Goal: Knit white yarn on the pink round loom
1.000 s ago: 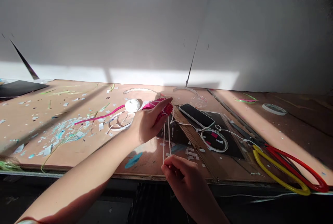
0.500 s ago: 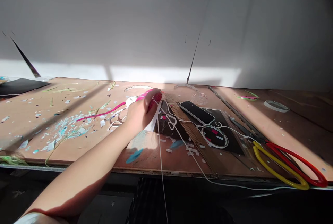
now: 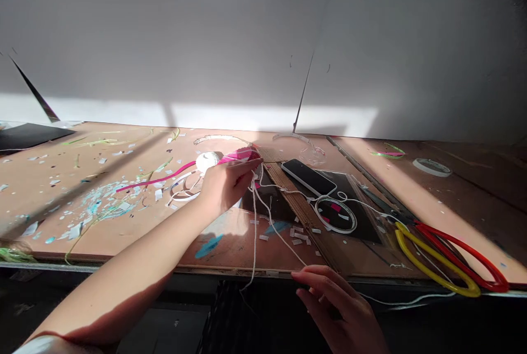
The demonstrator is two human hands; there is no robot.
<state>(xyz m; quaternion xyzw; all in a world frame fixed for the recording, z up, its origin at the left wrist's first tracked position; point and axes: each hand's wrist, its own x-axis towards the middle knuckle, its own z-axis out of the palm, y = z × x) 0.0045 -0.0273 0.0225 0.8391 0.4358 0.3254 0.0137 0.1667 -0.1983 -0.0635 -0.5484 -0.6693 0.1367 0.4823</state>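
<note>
A magenta plastic bundle [image 3: 242,154] is gripped by the left hand [image 3: 225,185] above a tan wooden board [image 3: 230,239], and a thin white cord [image 3: 254,222] is trailed from it toward the board's front edge. The right hand [image 3: 340,310] is held half open at that edge, just beside the cord, with nothing seen in it. The cord is best kept taut – and clear of the black smartphone [image 3: 308,177].

Bare left hand [image 3: 226,186] and right hand [image 3: 341,310], bare left forearm [image 3: 123,266], pale sleeve edge [image 3: 49,346] at its far end
</note>
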